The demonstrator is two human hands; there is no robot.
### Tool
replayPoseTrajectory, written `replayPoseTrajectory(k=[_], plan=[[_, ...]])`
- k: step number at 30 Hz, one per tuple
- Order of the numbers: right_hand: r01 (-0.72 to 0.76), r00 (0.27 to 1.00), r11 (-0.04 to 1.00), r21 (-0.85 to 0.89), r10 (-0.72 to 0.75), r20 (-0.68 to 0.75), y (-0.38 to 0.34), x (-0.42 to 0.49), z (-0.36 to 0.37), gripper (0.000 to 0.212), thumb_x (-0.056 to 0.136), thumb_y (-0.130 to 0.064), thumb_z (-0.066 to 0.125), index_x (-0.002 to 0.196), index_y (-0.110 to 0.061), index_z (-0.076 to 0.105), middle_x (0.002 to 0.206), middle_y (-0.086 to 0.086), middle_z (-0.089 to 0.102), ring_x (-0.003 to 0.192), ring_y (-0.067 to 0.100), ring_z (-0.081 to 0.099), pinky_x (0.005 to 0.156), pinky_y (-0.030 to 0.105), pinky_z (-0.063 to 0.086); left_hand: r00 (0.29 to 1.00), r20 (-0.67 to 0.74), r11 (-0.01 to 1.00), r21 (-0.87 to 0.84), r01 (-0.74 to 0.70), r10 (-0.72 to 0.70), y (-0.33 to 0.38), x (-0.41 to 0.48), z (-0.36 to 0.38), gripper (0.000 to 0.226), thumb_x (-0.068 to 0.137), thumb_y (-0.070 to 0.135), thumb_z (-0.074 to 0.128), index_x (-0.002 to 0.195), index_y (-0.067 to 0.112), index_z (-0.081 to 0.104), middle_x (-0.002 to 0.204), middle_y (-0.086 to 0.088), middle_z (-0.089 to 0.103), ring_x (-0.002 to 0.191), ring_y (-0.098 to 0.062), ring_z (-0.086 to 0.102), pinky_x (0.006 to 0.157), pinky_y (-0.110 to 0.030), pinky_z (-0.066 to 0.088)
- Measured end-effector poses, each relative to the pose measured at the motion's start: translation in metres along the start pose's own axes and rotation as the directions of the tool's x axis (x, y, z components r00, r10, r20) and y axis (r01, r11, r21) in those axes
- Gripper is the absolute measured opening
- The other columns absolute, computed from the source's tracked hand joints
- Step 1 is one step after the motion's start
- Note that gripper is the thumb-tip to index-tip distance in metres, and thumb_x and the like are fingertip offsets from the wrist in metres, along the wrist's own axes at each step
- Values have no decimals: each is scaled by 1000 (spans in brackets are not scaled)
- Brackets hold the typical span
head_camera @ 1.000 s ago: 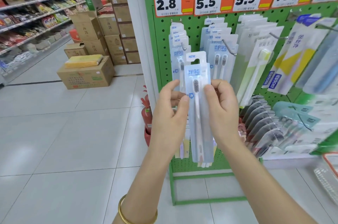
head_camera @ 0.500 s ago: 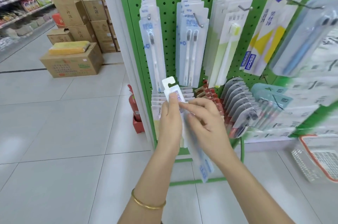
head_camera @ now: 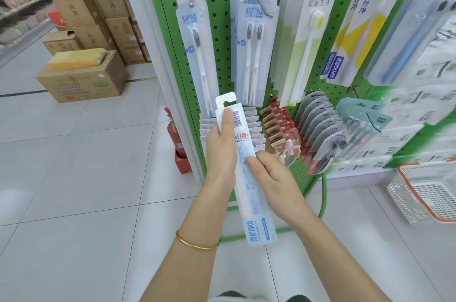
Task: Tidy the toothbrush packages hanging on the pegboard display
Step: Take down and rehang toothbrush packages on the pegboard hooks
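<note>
A long pale blue toothbrush package [head_camera: 256, 210] is in both my hands, its printed back with a barcode facing me and its hang tab pointing up. My left hand [head_camera: 220, 151] grips its upper part, thumb beside the barcode. My right hand [head_camera: 274, 178] pinches its right edge near the middle. The package is held off the green pegboard [head_camera: 222, 42], in front of its lower row. Matching single-brush packages [head_camera: 197, 50] hang above on the left hook, with twin-brush packages [head_camera: 254, 40] beside them.
More packages hang to the right: a green-and-white one [head_camera: 306, 42], yellow-and-blue ones [head_camera: 355, 30], and rows of small red [head_camera: 278, 129] and grey packs [head_camera: 318, 129]. A white basket [head_camera: 429, 193] sits on the floor at right. Cardboard boxes [head_camera: 84, 74] and a red fire extinguisher [head_camera: 176, 139] stand at left.
The package was held upright, front facing me, high before the pegboard; it has come down and been turned over to show its back. My view has tilted downward.
</note>
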State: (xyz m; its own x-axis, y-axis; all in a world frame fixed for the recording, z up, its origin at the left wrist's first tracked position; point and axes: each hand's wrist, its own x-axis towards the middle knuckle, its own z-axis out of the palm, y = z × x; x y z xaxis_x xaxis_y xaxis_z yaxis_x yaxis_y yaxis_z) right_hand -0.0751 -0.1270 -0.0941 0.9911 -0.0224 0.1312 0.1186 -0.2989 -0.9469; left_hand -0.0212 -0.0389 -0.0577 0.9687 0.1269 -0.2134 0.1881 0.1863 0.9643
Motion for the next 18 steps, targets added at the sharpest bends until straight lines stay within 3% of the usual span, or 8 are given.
replayPoseTrajectory(k=[3, 5, 10, 12, 15, 18], plan=[[-8, 998, 999, 52, 11, -65, 2, 1, 2, 33, 100, -20, 46, 71, -4, 46, 63, -12, 43, 60, 3, 39, 58, 20, 32, 998, 3, 995, 76, -56, 56, -7, 1, -1, 20, 96, 45, 47, 93, 27, 53, 91, 2, 65, 90, -20, 66, 82, -37, 53], [-20, 996, 994, 105, 29, -84, 4, 1, 1, 30, 100, -20, 46, 78, 0, 52, 67, -9, 48, 63, 4, 43, 60, 20, 35, 994, 12, 981, 164, -105, 105, -14, -4, -2, 11, 98, 41, 44, 96, 31, 45, 93, 10, 59, 88, -10, 62, 76, -27, 52], [-130, 978, 943, 306, 173, -118, 13, 4, -3, 25, 100, -20, 46, 84, -11, 63, 82, 6, 62, 76, 13, 55, 72, 29, 45, 974, 144, 924, 318, -211, 172, -45, -26, -7, 22, 99, 31, 44, 119, 24, 39, 107, 22, 52, 96, 10, 56, 73, -8, 44], [-172, 964, 911, 375, 235, -128, 16, 9, -11, 24, 100, -23, 46, 87, -14, 64, 91, 12, 65, 82, 18, 60, 78, 34, 49, 949, 271, 883, 390, -261, 161, -59, -39, -8, 34, 100, 30, 42, 132, 22, 35, 110, 27, 52, 94, 15, 55, 81, -16, 47], [-189, 934, 886, 423, 295, -200, 19, 17, -25, 25, 100, -24, 46, 82, -16, 61, 86, 5, 63, 75, 11, 59, 72, 27, 49, 903, 417, 776, 534, -335, 104, -71, -60, -11, 51, 98, 38, 42, 143, 33, 19, 116, 24, 54, 103, -2, 59, 91, -35, 49], [-200, 912, 888, 414, 323, -254, 23, 23, -36, 27, 100, -27, 46, 77, -16, 56, 80, 6, 57, 70, 15, 54, 66, 27, 44, 867, 497, 727, 584, -362, 33, -72, -73, -9, 71, 95, 40, 50, 147, 40, 2, 131, 19, 49, 112, -10, 57, 95, -33, 47]])
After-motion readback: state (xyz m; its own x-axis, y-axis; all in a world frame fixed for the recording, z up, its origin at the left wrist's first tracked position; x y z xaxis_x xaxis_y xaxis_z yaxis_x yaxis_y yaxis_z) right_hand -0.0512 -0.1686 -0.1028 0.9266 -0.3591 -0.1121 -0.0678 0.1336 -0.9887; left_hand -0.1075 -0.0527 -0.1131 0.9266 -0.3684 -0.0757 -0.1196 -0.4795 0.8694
